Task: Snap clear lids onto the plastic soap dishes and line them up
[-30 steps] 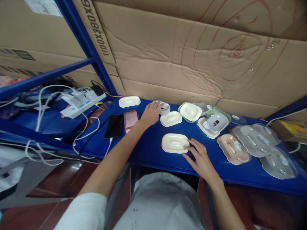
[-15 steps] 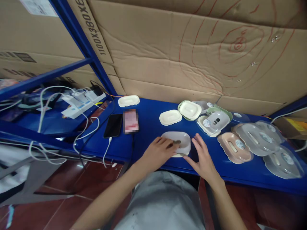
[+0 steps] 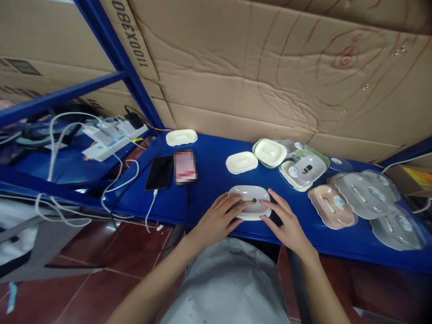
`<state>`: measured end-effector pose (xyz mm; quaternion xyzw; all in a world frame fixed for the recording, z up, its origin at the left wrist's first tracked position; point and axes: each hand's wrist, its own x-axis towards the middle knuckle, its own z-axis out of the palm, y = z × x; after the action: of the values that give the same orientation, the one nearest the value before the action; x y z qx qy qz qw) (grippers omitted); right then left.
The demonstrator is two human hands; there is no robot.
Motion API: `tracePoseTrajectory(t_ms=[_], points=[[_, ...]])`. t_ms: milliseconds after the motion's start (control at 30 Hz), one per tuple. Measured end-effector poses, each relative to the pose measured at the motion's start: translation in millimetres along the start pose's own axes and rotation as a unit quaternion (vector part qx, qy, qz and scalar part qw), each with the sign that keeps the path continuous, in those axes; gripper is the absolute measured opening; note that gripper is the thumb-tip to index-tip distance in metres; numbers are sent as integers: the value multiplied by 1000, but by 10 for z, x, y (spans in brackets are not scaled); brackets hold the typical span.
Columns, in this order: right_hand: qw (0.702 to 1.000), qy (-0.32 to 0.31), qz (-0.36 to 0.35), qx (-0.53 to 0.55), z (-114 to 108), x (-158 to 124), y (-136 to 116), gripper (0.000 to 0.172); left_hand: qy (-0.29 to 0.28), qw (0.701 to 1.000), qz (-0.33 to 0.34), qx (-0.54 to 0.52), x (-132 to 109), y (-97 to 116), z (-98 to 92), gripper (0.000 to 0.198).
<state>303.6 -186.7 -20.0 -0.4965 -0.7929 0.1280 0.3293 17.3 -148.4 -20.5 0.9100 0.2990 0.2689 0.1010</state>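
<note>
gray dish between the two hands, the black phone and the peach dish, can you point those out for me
gray dish (image 3: 254, 208): head view, on its inner surface, just nearer than the slot
black phone (image 3: 159, 173): head view, middle of its screen
peach dish (image 3: 332, 210): head view, near its middle, beside the slot

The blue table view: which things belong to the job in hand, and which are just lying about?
Likely in the job:
grey slotted dish, between left hand and right hand
cream tray under it
probably the loose cream tray behind

Likely just lying about:
black phone
pink-screened phone
white power strip
</note>
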Motion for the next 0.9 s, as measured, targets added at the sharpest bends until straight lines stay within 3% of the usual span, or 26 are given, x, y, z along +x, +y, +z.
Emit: tracePoseTrajectory(t_ms=[233,433,700,833,900], points=[[1000,-1,18,6,-6,21,-1,32,5,999,-19,-28,-9,-11,32,36],[995,18,-45,-87,48,5,66,33,7,999,-31,-37,1,-8,3,33],[990,12,-73,-124,70,-35,33,37,26,998,-33,-53,8,13,21,33],[987,7,-89,-133,-58,2,21,34,33,997,-34,-61,0,33,6,31],[985,41,-46,-161,-189,92,86,38,27,997,-39,-64,-4,37,-1,30]])
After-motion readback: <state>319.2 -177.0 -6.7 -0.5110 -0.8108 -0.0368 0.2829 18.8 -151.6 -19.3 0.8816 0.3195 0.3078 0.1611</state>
